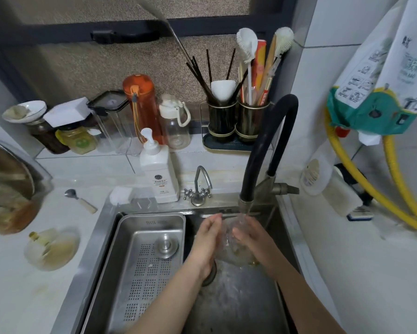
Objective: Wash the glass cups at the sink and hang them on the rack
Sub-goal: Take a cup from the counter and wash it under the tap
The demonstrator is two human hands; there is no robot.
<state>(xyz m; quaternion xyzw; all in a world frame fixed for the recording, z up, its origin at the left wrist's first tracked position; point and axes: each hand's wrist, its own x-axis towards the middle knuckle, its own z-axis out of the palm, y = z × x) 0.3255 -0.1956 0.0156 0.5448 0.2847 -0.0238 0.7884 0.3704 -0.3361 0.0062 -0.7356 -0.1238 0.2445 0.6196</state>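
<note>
White countertop all round, steel sink point(101, 239) in the middle, and water is running from the black faucet point(265, 145) onto a glass cup point(229, 244) over the basin. Left hand point(206, 239) is pressing flat against one side, right hand point(250, 237) is curling round the other. Soap bottle point(158, 172) is standing behind the perforated tray point(149, 261).

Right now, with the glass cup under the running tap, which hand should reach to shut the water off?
Right, probably. The right hand lies nearer the black faucet's lever at its base, on the right; the left hand, flat against the glass cup, could keep steadying it.
</note>
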